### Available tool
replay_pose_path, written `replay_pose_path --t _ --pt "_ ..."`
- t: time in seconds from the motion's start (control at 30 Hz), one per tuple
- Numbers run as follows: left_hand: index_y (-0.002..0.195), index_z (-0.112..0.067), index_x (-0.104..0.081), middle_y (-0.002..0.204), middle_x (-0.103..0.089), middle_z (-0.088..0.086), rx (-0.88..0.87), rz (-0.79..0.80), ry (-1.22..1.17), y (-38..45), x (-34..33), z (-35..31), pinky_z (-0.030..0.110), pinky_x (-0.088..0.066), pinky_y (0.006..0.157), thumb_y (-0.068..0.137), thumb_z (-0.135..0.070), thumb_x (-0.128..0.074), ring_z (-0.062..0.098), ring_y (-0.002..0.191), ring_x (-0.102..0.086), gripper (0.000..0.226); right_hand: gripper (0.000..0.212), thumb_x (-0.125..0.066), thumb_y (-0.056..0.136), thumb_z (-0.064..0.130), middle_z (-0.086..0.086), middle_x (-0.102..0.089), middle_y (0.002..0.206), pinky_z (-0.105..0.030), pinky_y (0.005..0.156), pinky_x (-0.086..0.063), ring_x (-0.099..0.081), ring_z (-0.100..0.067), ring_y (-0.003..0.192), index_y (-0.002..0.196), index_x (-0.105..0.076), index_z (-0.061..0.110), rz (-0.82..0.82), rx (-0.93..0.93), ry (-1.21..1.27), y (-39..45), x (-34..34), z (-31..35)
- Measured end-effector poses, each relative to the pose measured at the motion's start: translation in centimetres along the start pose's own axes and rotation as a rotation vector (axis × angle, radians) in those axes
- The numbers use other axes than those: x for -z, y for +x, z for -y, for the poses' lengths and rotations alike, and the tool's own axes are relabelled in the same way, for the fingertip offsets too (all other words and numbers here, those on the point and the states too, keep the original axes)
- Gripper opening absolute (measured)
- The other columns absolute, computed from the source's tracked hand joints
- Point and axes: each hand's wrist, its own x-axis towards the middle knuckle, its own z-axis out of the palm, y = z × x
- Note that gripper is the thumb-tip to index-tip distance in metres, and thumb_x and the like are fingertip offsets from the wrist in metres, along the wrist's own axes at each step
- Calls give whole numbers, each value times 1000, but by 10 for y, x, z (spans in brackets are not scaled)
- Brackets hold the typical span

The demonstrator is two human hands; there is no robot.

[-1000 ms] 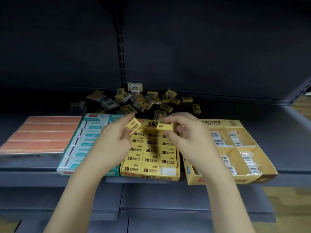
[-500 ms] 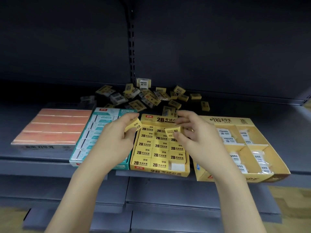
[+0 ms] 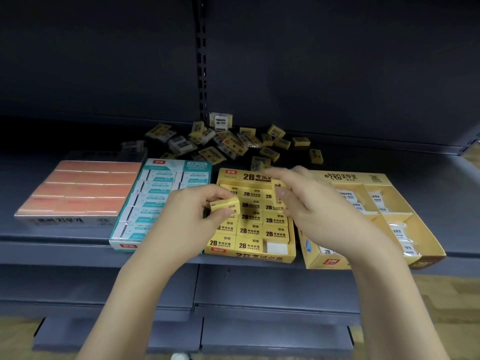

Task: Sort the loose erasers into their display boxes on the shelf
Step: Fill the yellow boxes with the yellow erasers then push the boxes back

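My left hand has its grip pinched on a yellow eraser, held just above the left side of the yellow 2B box. My right hand is blurred; its fingers seem to pinch a second eraser over the box's back rows, though I can't be sure. The box is nearly full. Beside it sit a teal box, an orange box and a divided box. The loose erasers lie heaped behind on the shelf.
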Motion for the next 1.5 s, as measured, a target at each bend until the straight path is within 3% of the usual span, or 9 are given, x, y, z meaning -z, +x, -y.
replay_pose_path --t 0.1,0.17,0.3,0.4,0.6,0.83,1.17,1.33,1.5 --pt "100 -34 -68 89 -57 -27 3 -2 52 -1 1 4 15 -36 84 82 -24 -69 1 97 -53 20 47 -35 102 22 7 -40 110 -22 77 -38 -47 -11 102 145 -26 38 182 11 -119 0 6 6" --pt "102 -31 -69 85 -52 -33 -4 13 69 -2 1 6 13 -36 85 81 -24 -70 -2 98 -53 21 49 -50 96 25 12 -52 99 -26 78 -44 -52 -8 90 140 -31 39 229 8 -128 0 9 11" --pt "97 -45 -63 100 -60 -15 -18 64 165 -5 -2 9 30 -34 99 81 -36 -67 13 108 -49 19 22 -71 81 30 16 -63 84 -27 88 -42 -56 -5 89 96 -54 32 296 -59 -247 5 11 16" --pt "96 -52 -58 106 -57 -6 -1 76 235 -5 -5 11 26 -22 92 82 -43 -64 20 110 -42 18 13 -72 80 30 20 -62 79 -26 91 -33 -54 -5 94 80 -60 34 358 -73 -331 9 12 18" --pt "103 -51 -61 107 -54 -7 -5 49 293 -1 -10 15 21 -13 78 83 -46 -60 23 114 -39 20 12 -71 81 33 14 -64 99 -33 99 -34 -47 -9 107 93 -72 33 442 -94 -383 17 4 21" --pt "101 -51 -60 104 -56 -8 -40 38 308 2 -12 20 23 -13 77 83 -49 -60 23 111 -42 19 10 -73 79 33 10 -63 91 -29 86 -35 -48 -10 93 86 -69 28 390 -128 -404 17 1 19" --pt "107 -52 -58 101 -56 -6 -86 10 334 4 -15 23 23 -11 75 85 -48 -55 23 113 -42 22 13 -64 86 23 16 -65 90 -36 99 -25 -49 -8 102 83 -66 35 344 -107 -522 12 1 17" --pt "106 -52 -58 103 -57 -7 -84 12 336 6 -15 25 21 -10 74 85 -48 -56 24 114 -41 21 18 -64 86 24 14 -63 90 -36 96 -24 -48 -12 103 73 -57 33 294 -89 -590 10 -1 16" --pt "106 -52 -58 106 -57 -7 -83 17 333 6 -16 27 22 -11 76 85 -48 -57 24 115 -40 22 10 -57 89 24 13 -63 93 -36 92 -24 -49 -14 102 84 -61 32 231 -105 -646 6 7 14"
